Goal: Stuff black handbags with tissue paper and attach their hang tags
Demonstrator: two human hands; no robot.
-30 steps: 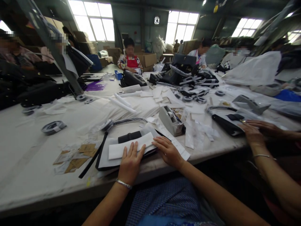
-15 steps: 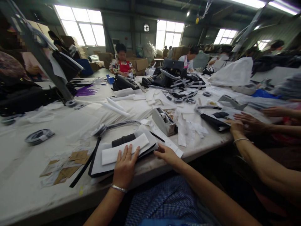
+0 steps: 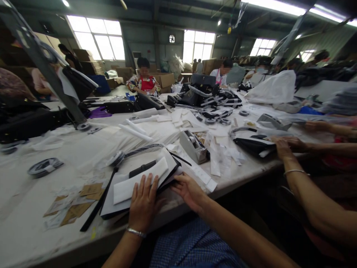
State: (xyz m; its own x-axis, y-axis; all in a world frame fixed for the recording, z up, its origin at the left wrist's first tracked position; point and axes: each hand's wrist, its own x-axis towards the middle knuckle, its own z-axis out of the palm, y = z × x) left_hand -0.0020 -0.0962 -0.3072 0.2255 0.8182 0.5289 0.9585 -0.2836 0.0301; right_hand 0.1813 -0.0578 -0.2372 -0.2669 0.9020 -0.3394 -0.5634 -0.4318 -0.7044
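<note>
A black handbag (image 3: pixel 142 169) lies flat near the table's front edge, with a pale protective sheet (image 3: pixel 107 203) over its front and a wrapped handle behind it. Across the sheet rests a white foam strip (image 3: pixel 125 190). My left hand (image 3: pixel 143 204) presses on this strip, palm down, its fingers stretched out. At the bag's right corner, my right hand (image 3: pixel 189 191) grips the edge between thumb and fingers; the fingertips are partly hidden. From the bag's left side a narrow black strap (image 3: pixel 97 203) hangs toward the table edge.
A grey tape dispenser (image 3: pixel 195 147) stands behind my right hand. Small brown and clear packets (image 3: pixel 74 208) lie left of the bag, near a coiled wrapped strap (image 3: pixel 45 167). To the right, a co-worker's hands (image 3: pixel 284 147) work on another bag (image 3: pixel 251 145). More bags (image 3: pixel 200 93) are heaped behind.
The handbag and foam strip have tilted and shifted slightly left and nearer, both my hands moving along. My right hand now grips the bag's lifted corner. The co-worker's bag has moved slightly.
</note>
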